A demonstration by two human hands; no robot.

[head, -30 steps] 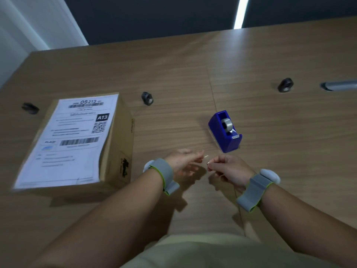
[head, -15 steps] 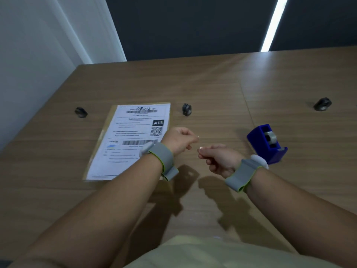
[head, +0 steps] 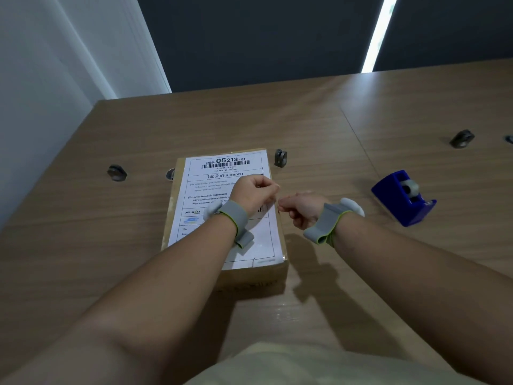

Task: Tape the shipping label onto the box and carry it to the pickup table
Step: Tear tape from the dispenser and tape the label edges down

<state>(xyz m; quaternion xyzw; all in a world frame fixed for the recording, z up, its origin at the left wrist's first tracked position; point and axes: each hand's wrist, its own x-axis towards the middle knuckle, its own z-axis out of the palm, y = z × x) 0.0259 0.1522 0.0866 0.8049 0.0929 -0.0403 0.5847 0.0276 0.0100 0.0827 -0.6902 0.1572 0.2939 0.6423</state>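
- A cardboard box [head: 251,276] lies flat on a wooden table [head: 319,129], left of centre, with a white shipping label [head: 219,173] covering most of its top face.
- The label carries a barcode and the number 05213 at its far end, and lines of print below that.
- The left hand [head: 254,191] is held above the right half of the label, fingers curled in and thumb pinched against the fingertips.
- The right hand [head: 301,208] is held just past the box's right edge, also curled with thumb and forefinger pinched together.
- The two pinches face each other with a small gap between them; whether a strip of clear tape spans that gap cannot be told from this view.
- Each forearm wears a grey wrist strap [head: 236,218] with a white unit attached.
- A blue tape dispenser [head: 404,201] stands on the table well to the right of the box, its roll of tape visible on top.
- Four small dark metal fittings are set in the tabletop: one far left [head: 117,172], one just beside the box's far-left corner [head: 170,173], one just beyond its far-right corner [head: 280,157], and one far right [head: 462,138].
- A pale wall [head: 41,79] borders the table on the left, and a dark wall stands behind it.
- Light-coloured clothing [head: 319,365] fills the near edge of the frame.
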